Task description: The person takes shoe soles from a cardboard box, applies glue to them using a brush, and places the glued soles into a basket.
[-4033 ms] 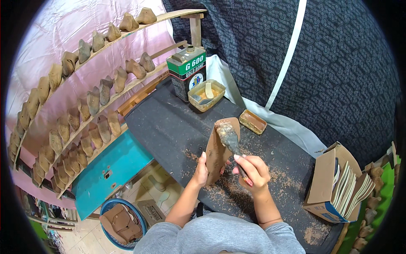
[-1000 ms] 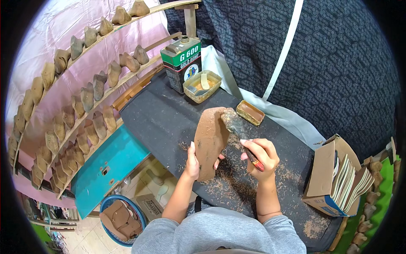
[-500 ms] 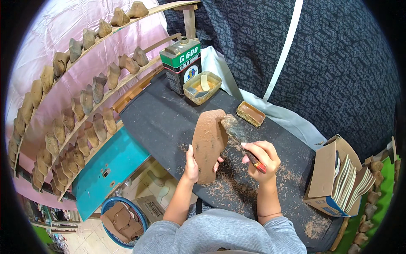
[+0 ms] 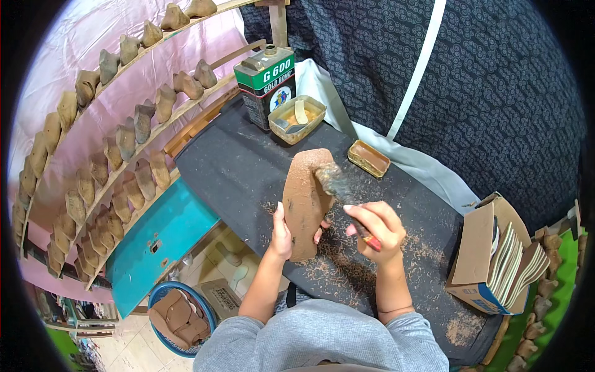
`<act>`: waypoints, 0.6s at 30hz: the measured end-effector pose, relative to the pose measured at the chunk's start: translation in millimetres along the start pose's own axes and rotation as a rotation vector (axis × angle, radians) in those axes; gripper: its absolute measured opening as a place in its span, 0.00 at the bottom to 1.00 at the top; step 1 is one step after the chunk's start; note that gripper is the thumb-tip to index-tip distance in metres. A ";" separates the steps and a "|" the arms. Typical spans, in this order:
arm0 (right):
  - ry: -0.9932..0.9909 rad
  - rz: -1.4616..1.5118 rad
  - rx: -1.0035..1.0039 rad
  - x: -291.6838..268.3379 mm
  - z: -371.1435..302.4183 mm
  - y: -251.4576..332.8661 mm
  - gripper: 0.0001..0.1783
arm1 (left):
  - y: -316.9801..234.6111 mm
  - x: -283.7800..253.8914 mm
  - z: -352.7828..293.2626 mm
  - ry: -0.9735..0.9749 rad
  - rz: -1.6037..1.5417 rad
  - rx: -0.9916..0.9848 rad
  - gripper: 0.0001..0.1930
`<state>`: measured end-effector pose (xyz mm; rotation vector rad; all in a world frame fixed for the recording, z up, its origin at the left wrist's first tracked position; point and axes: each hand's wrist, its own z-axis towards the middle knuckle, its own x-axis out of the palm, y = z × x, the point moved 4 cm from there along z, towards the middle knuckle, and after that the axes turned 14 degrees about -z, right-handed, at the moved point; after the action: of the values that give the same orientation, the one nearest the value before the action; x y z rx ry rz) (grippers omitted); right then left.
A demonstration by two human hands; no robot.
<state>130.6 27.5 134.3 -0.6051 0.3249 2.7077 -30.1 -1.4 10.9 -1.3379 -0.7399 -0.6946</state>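
My left hand [image 4: 282,237] is closed round the lower edges of a brown shoe sole [image 4: 302,208], thumb on its left side and fingertips showing at its right. The sole is held up over the dark worktable. In my right hand [image 4: 381,230] is a brush [image 4: 336,185], gripped by its red-ended handle. Its caked, dark bristles lie against the upper right part of the sole's face. Beyond the hands, a small tray of brown paste [image 4: 370,160] stands on the table, with a tub [image 4: 313,124] holding pale and grey pieces farther back.
A green and black can [image 4: 265,87] stands at the back. Brown shavings [image 4: 341,266] litter the dark cloth [image 4: 226,158]. At right is a cardboard box [image 4: 471,263] of pale soles. Racks of wooden shoe lasts [image 4: 144,124] line the left, above a blue basket [image 4: 158,338] of brown pieces.
The brush has moved left from the sole's edge onto its face. My left hand and the sole have shifted slightly upward in view.
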 end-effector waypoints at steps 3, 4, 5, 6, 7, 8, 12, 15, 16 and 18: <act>0.059 0.040 -0.084 2.2 -2.9 8.0 0.16 | -0.2 -5.7 3.1 -0.007 0.037 0.027 0.40; 0.115 0.087 -0.082 0.9 -3.1 10.4 0.15 | -1.1 -4.1 3.6 -0.010 0.036 0.028 0.40; 0.149 0.122 -0.079 -0.7 -3.0 10.9 0.15 | -2.8 -3.1 3.9 -0.072 -0.005 0.043 0.39; 0.183 0.157 -0.075 -0.8 -3.4 11.1 0.15 | -3.8 -4.0 3.7 -0.134 -0.046 0.059 0.39; 0.184 0.156 -0.073 -0.1 -3.8 11.3 0.15 | -3.9 -4.1 4.6 -0.084 -0.058 0.069 0.38; 0.102 0.132 -0.049 -0.9 -3.1 10.2 0.15 | -3.2 -4.7 4.0 -0.084 -0.059 0.066 0.38; -0.019 -0.013 -0.015 2.1 3.0 7.6 0.19 | -1.5 1.0 2.2 0.025 0.017 0.041 0.38; 0.044 0.029 -0.045 6.9 0.0 11.9 0.18 | -3.4 10.2 4.2 -0.093 0.038 0.074 0.38; 0.092 0.060 -0.061 7.8 -1.0 14.3 0.17 | -5.9 9.0 4.5 -0.243 0.041 0.113 0.38; 0.153 0.138 -0.102 6.2 -2.1 18.8 0.19 | -5.7 2.4 7.6 -0.232 0.027 0.105 0.38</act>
<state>119.0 11.5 132.4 -0.8513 0.2777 2.8297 -33.7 5.6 16.8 -1.3427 -0.9296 -0.4764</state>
